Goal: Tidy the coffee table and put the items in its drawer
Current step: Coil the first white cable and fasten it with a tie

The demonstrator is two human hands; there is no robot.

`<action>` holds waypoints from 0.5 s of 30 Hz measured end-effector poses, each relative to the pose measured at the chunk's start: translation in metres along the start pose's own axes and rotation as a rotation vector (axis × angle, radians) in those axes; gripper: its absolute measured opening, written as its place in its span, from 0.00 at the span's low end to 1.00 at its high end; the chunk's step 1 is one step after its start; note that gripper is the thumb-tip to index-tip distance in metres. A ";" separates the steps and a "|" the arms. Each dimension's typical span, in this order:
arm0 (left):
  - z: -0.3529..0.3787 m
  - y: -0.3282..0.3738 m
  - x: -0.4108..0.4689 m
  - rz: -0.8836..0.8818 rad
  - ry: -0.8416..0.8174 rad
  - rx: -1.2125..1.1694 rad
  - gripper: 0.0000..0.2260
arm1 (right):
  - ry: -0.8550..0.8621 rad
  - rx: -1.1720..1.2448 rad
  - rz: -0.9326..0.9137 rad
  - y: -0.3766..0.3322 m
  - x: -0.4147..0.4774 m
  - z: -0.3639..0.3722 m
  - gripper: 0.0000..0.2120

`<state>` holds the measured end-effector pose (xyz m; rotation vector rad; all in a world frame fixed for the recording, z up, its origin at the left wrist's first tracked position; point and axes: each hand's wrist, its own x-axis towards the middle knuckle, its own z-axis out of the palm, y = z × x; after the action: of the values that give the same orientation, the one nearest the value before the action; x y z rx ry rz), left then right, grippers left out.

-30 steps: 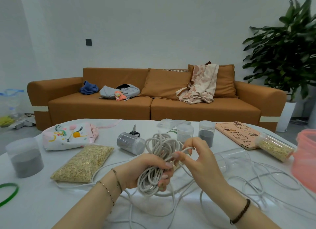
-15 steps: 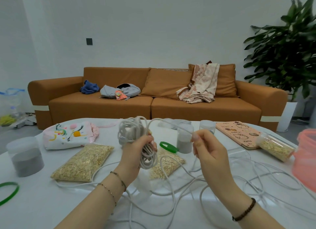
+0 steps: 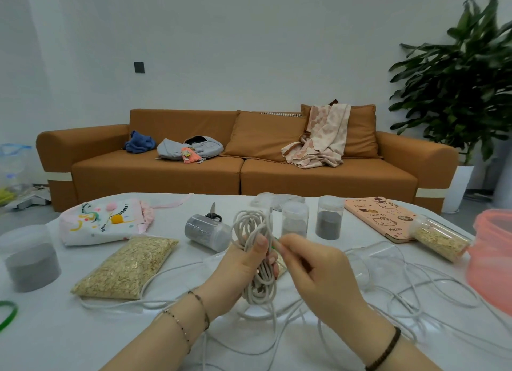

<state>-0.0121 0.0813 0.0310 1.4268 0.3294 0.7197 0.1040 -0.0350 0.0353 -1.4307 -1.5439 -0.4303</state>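
My left hand (image 3: pixel 239 271) grips an upright coil of white cable (image 3: pixel 256 229) above the middle of the white coffee table (image 3: pixel 69 340). My right hand (image 3: pixel 318 271) is just to its right and pinches a strand of the same cable close to the coil. The loose part of the cable (image 3: pixel 432 290) lies in long loops over the table's right side and in front of my arms. The table's drawer is not in view.
On the table lie a bag of oats (image 3: pixel 124 265), a printed pouch (image 3: pixel 102 221), jars of grey powder (image 3: pixel 27 257) (image 3: pixel 328 217), a tipped jar (image 3: pixel 206 232) with scissors (image 3: pixel 212 214), a pink notebook (image 3: pixel 379 217), an oat jar (image 3: pixel 440 237), a pink bin (image 3: pixel 490 257). An orange sofa (image 3: pixel 241 176) stands behind.
My left hand lowered the coil and brought it back toward the middle. My right hand moved in from the right and now holds the strand right beside the coil.
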 end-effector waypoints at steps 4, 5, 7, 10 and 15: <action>0.005 -0.001 -0.005 0.001 0.009 0.041 0.41 | -0.001 -0.283 -0.180 -0.002 -0.006 0.008 0.13; 0.007 0.000 -0.006 -0.023 0.005 0.006 0.34 | 0.009 -0.323 -0.202 -0.002 -0.006 0.009 0.11; 0.007 0.004 -0.004 -0.067 0.044 -0.035 0.24 | 0.005 -0.377 -0.215 -0.003 -0.005 0.010 0.09; 0.001 0.007 -0.002 -0.059 0.147 -0.123 0.18 | -0.067 -0.355 -0.198 -0.006 -0.005 0.011 0.10; -0.006 0.012 0.002 -0.091 0.157 -0.387 0.15 | -0.191 -0.232 -0.097 -0.017 -0.008 0.013 0.07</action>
<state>-0.0170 0.0870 0.0420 0.9868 0.3530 0.7755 0.0829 -0.0336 0.0284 -1.6174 -1.7673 -0.5592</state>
